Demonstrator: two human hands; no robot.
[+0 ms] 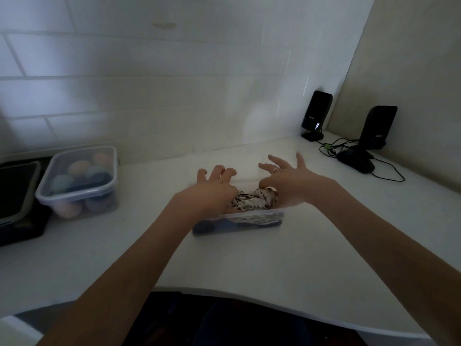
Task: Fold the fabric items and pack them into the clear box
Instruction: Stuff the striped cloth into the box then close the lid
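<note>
Sitting on the white desk (287, 270), the clear box (239, 221) holds a crumpled patterned fabric (252, 199) on top of something dark blue seen through its near wall. The left hand (214, 188) presses down on the fabric's left side with fingers curled and spread; the right hand (287, 181) pinches the fabric's right edge with thumb and forefinger, its other fingers splayed. Well to the left stands a lidded container (79, 181) of pastel balls beside a dark tray (17, 196). Two black speakers (316, 113) with tangled cables occupy the far right corner.
</note>
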